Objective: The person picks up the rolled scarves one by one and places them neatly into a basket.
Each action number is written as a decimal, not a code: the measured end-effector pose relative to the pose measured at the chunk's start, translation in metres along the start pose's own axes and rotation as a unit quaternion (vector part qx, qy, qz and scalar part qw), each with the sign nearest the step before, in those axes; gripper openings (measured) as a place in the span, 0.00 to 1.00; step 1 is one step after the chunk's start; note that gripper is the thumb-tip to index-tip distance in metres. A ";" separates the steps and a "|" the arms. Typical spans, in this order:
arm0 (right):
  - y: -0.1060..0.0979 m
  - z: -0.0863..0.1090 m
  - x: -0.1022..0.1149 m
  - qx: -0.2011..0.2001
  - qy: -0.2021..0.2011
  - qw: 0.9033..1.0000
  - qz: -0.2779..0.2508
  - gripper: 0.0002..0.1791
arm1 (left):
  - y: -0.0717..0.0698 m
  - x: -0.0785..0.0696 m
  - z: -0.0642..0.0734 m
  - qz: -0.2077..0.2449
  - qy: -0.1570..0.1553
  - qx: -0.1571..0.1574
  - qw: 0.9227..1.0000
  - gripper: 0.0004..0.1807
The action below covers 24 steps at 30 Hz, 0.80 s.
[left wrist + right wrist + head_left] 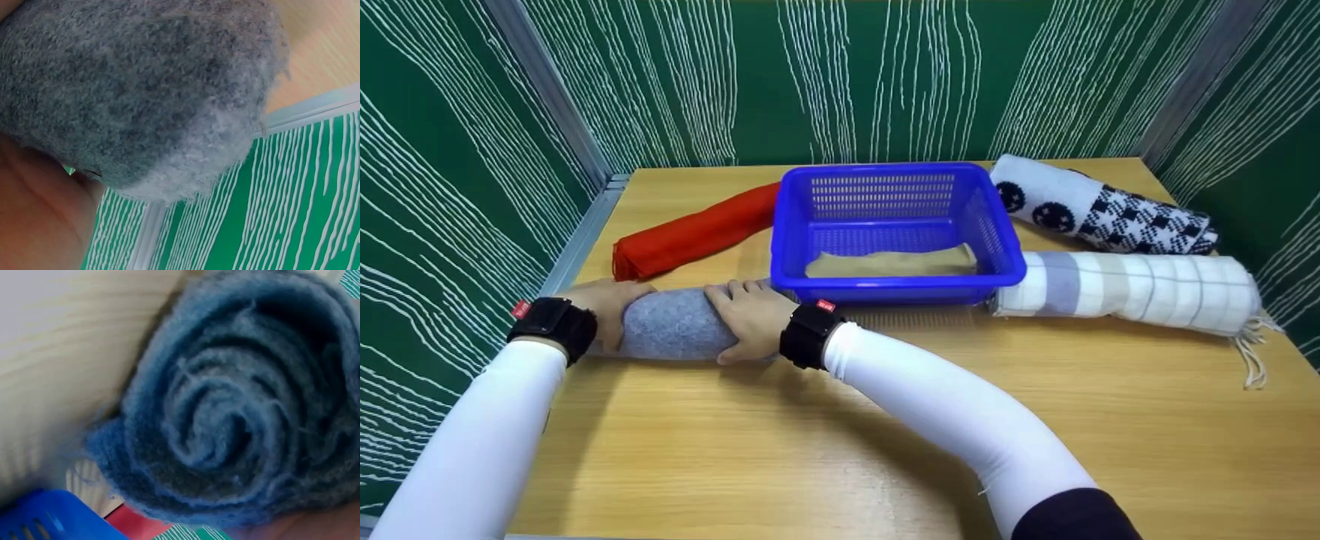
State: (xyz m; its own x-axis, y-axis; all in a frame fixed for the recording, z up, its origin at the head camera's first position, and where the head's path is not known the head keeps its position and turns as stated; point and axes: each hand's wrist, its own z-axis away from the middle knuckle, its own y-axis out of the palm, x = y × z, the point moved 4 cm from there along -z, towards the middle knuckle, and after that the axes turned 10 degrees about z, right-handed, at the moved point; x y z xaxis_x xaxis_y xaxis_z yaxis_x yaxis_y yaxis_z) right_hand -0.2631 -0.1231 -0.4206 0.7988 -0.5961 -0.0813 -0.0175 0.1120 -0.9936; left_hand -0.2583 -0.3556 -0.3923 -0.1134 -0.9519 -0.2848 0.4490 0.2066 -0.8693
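A grey rolled-up scarf [673, 324] lies crosswise at the left of the table, in front of the red roll. Its left end is gripped by my left hand [601, 306], with the fingers over the far side. My right hand [756, 319] holds it near the right end, thumb on the near side and fingers across the top. In the right wrist view, the end of the grey scarf [225, 422] shows a spiral of layers with a loose flap. Fuzzy grey cloth [135, 84] fills much of the left wrist view, against the left palm [39, 208].
A blue plastic basket [896, 291] stands just right of the grey scarf, a tan folded cloth [892, 264] inside. Behind lies a red rolled cloth [697, 232]. To the right are a black-and-white patterned roll [1099, 206] and a fringed white checked roll [1132, 292]. Green panels [877, 82] surround the table.
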 end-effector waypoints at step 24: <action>0.013 0.001 -0.009 0.003 0.022 0.999 -0.048 0.61 | -0.002 0.018 0.010 0.054 -0.073 0.014 0.996 0.56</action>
State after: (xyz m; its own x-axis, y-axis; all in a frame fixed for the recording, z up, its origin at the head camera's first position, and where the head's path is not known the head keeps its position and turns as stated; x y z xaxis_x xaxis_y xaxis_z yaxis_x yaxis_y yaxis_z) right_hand -0.2693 -0.1154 -0.4330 0.7700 -0.6379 0.0101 0.0611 0.0580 -0.9964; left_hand -0.2522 -0.3758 -0.3917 0.0661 -0.9479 -0.3118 0.4768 0.3045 -0.8246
